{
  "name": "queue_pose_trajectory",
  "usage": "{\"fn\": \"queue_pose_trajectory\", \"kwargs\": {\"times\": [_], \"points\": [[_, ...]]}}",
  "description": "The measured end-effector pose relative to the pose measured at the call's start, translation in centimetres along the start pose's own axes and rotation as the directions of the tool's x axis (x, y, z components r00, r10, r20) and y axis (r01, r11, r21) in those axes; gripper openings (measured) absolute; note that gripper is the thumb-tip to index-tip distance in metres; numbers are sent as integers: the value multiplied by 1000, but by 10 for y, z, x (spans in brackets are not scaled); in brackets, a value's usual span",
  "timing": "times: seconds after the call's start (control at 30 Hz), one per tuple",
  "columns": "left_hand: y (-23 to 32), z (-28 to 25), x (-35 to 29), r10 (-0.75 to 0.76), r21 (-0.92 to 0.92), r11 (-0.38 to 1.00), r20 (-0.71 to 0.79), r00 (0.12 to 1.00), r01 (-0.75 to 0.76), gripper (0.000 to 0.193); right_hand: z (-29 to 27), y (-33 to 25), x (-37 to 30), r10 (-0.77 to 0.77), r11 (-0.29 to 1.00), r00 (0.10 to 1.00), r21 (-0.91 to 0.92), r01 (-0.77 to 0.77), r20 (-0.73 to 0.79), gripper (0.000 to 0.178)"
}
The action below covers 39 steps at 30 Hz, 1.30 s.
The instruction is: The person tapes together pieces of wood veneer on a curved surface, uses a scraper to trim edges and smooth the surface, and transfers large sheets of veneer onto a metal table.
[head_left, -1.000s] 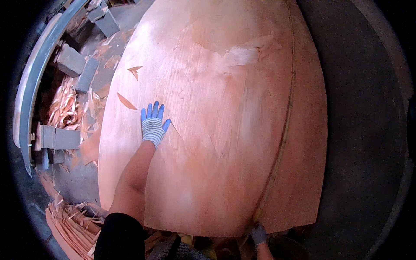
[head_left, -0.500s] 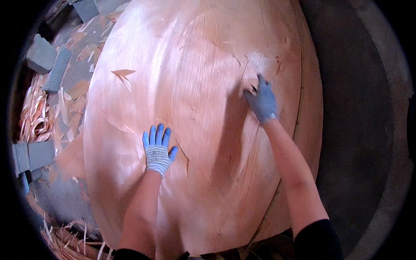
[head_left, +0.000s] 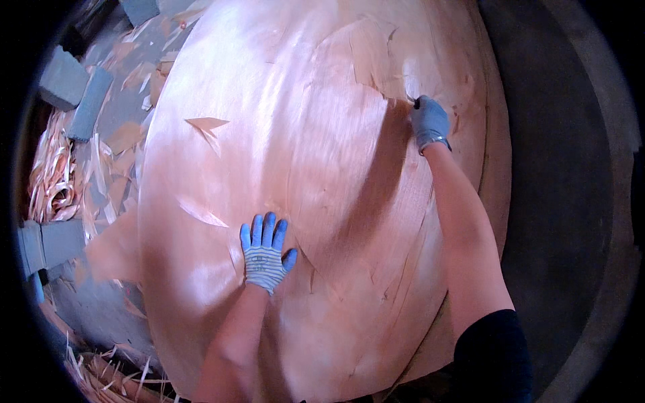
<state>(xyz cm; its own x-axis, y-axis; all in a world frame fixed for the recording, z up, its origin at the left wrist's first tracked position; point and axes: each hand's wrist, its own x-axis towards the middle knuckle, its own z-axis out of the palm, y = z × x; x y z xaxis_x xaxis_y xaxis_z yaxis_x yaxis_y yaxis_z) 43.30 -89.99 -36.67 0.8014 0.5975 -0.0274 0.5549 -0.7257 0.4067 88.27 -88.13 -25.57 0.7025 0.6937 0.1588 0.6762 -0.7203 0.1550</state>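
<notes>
A broad stack of thin, pale pinkish wood veneer sheets fills the middle of the view, its surface wavy and cracked in places. My left hand, in a striped glove with blue fingers, lies flat on the top sheet with its fingers spread. Farther off to the right, my right hand, in a grey-blue glove, is closed with its fingertips pinched on a torn edge of veneer. Beneath that arm a long dark shadow crosses the sheet. The exact grip is partly hidden by the glove.
A loose pointed veneer scrap lies on the sheet at the left. Grey blocks, a bundle of veneer strips and scattered scraps cover the floor on the left. Dark floor runs along the right side.
My right hand has moved farther away and slightly right, and its parted fingers have closed on the veneer edge. My left hand, still flat, sits a little nearer and to the right.
</notes>
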Motion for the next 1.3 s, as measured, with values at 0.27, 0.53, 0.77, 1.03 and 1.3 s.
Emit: {"fn": "queue_pose_trajectory", "kwargs": {"times": [0.27, 0.53, 0.77, 1.03, 1.3], "points": [[0, 5, -1, -36, 28, 999, 51, 998, 34, 69, 3, 49, -47, 306, 797, 949, 526, -297, 73, 68], [-1, 2, 3, -20, 14, 1000, 35, 999, 20, 71, -6, -38, 4, 19, 992, 999, 126, -25, 44, 63], [-5, 5, -4, -79, 66, 995, 60, 995, 75, 71, 19, 29, 1, 399, 490, 895, 871, -25, -199, 18], [2, 12, 7, -8, 40, 999, 58, 998, 6, 71, 88, 202, 6, 489, 694, 847, 495, -523, 209, 36], [-2, 7, -1, -50, 115, 992, 48, 998, 44, 72, -19, 126, -116, 369, -322, 776, 853, -410, 512, 16]]}}
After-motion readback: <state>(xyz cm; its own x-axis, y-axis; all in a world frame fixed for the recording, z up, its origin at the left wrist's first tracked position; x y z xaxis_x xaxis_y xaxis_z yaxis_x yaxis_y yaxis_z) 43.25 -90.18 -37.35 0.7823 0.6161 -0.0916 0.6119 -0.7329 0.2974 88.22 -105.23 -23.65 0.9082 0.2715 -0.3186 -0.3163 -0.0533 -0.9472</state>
